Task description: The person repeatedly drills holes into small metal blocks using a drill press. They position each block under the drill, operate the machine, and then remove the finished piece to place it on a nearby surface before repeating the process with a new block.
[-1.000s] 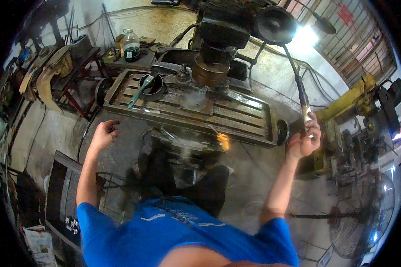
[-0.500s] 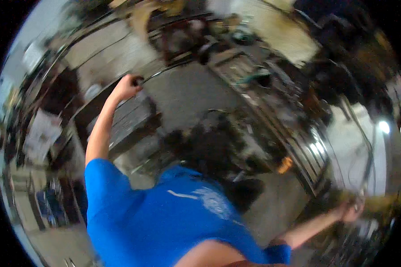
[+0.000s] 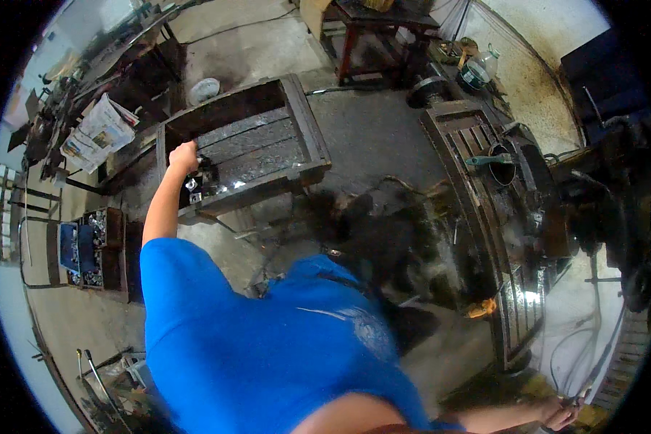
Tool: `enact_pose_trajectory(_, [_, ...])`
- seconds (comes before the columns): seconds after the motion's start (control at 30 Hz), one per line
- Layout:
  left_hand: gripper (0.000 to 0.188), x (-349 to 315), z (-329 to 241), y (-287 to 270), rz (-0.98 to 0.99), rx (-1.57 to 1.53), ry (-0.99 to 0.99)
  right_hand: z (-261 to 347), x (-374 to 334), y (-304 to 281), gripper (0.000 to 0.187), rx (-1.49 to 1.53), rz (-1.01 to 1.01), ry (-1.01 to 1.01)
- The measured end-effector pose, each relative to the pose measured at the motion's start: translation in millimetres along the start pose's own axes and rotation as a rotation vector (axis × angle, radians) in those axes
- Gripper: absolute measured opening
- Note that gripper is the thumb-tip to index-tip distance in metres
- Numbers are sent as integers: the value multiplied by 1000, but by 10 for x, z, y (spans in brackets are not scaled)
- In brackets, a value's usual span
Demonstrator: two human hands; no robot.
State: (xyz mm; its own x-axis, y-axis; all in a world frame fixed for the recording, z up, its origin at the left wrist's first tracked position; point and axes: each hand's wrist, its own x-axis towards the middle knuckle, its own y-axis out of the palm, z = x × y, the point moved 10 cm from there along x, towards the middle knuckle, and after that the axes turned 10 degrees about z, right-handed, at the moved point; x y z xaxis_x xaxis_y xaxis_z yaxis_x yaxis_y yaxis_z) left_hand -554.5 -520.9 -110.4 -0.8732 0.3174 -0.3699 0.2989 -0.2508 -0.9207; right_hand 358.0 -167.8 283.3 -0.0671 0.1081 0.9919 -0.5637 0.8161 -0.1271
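Showing small shiny metal parts (image 3: 194, 189) clustered between nine and ten o'clock, inside the near left corner of a dark rimmed table (image 3: 253, 137). Reaching over that corner with the left hand (image 3: 184, 157), fingers dipping toward the parts; cannot tell, with fingertips hidden, whether gripping or only touching. Stretching the right hand (image 3: 559, 414) out to four o'clock, closed around the lower end of a slim rod (image 3: 595, 375). Moving outward, meeting a pale bowl (image 3: 205, 90) beyond the table between ten and eleven o'clock, then newspaper sheets (image 3: 101, 134) at ten o'clock. Noting a blue bin (image 3: 74, 246) at nine o'clock. Seeing toward three o'clock a slotted machine bed (image 3: 517, 311), carrying at two o'clock a green-handled brush (image 3: 479, 160) laid across a round container (image 3: 502, 177). Finding an orange cloth (image 3: 482, 309) at four o'clock, just beside the bed's edge, and a clear bottle (image 3: 479, 70) between one and two o'clock.
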Motion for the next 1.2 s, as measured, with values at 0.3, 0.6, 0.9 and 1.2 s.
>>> enact_pose_trajectory(0.3, [19,217,-224,275,-109,258,295,-1821,-44,-549,30,304,-31,250])
enact_pose_trajectory(0.6, [42,445,-171,-277,-341,-278,172,-935,889,-75,31,774,116,350])
enact_pose_trajectory(0.9, [36,89,-2008,-1202,168,-1453,642,-6,639,-175,36,-42,39,202])
enact_pose_trajectory(1.2, [37,-659,-4066,-754,755,-2040,832,-509,-4668,1641,26,636,927,1512])
